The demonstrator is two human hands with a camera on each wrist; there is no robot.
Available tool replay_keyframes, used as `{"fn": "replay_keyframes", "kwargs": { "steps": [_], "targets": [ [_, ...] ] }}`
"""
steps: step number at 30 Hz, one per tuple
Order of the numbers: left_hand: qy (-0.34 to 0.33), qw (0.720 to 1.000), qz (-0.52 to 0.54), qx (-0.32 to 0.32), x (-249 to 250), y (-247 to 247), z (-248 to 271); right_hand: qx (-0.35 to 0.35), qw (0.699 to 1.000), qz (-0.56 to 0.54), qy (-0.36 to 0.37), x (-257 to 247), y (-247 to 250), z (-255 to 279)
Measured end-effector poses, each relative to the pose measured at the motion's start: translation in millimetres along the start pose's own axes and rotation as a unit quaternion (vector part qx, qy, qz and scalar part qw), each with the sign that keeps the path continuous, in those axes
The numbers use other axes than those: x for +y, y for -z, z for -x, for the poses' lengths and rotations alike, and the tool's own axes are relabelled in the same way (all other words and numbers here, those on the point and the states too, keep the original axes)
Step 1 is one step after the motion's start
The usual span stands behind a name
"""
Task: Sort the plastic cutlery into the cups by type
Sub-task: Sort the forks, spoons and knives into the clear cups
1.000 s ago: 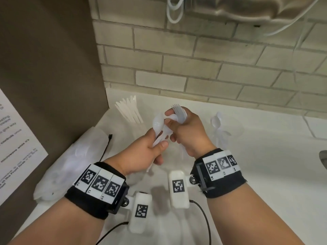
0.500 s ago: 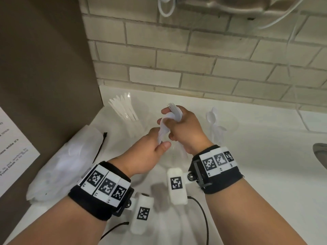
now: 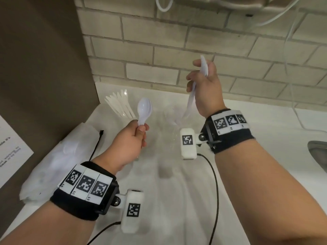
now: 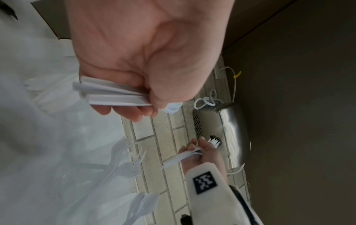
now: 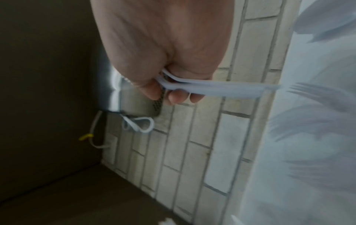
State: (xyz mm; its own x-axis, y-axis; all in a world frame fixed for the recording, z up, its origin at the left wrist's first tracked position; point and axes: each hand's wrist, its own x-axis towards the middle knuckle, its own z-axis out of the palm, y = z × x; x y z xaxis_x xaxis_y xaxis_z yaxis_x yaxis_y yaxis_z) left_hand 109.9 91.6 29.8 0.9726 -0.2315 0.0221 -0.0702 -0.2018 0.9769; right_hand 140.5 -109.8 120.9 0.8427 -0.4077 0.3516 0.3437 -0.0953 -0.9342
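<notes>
My left hand (image 3: 138,133) grips a few white plastic spoons (image 3: 145,108) by the handles, bowls up, over the counter; the handles (image 4: 113,95) stick out of its fist. My right hand (image 3: 198,78) is raised higher near the brick wall and holds white forks (image 3: 192,98), tines (image 4: 214,141) upward, handles (image 5: 215,88) across the fingers. A clear cup of knives (image 3: 118,106) stands at the back left. A clear cup with forks (image 4: 125,165) and a cup with spoons (image 4: 143,204) stand below, faint in the head view.
A white plastic bag (image 3: 53,156) with cutlery lies on the counter (image 3: 265,138) at the left by the brown side wall (image 3: 44,68). A steel dispenser (image 4: 227,130) hangs on the brick wall. A sink edge (image 3: 318,152) shows at the far right.
The hands were together on one mixed bundle. Now they have parted: the left hand has drawn down and left with the spoons, the right has lifted up and right with the forks.
</notes>
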Motion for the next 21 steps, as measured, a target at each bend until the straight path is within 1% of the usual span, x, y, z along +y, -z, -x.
{"fn": "replay_keyframes", "kwargs": {
  "steps": [3, 5, 7, 10, 12, 15, 18, 21],
  "targets": [
    [0.0, 1.0, 0.005, -0.006, 0, -1, 1, -0.014, 0.999, 0.029, 0.005, 18, -3, -4],
    [0.004, 1.0, 0.015, -0.012, -2, -2, 1, -0.002, 0.999, 0.041, -0.009, 35, -2, -5],
    [0.008, 1.0, 0.02, -0.013, -2, -2, 1, 0.021, 0.999, 0.023, -0.043, 53, 0, -3],
    [0.012, 1.0, 0.017, -0.017, -3, -2, 2, 0.041, 0.99, -0.038, -0.127, 80, 3, 3],
    [0.013, 1.0, 0.018, -0.017, -3, -2, 2, 0.046, 0.985, -0.067, -0.149, 88, 1, 6],
    [0.012, 1.0, 0.013, -0.018, -4, -5, 1, 0.033, 0.985, -0.075, -0.155, 86, -8, 6],
    [0.013, 1.0, 0.007, -0.021, -4, -6, 2, 0.014, 0.988, -0.03, -0.15, 84, -16, 5],
    [0.013, 1.0, 0.008, -0.016, -6, -4, 1, 0.036, 0.991, 0.01, -0.127, 80, -17, 5]
  ]
}}
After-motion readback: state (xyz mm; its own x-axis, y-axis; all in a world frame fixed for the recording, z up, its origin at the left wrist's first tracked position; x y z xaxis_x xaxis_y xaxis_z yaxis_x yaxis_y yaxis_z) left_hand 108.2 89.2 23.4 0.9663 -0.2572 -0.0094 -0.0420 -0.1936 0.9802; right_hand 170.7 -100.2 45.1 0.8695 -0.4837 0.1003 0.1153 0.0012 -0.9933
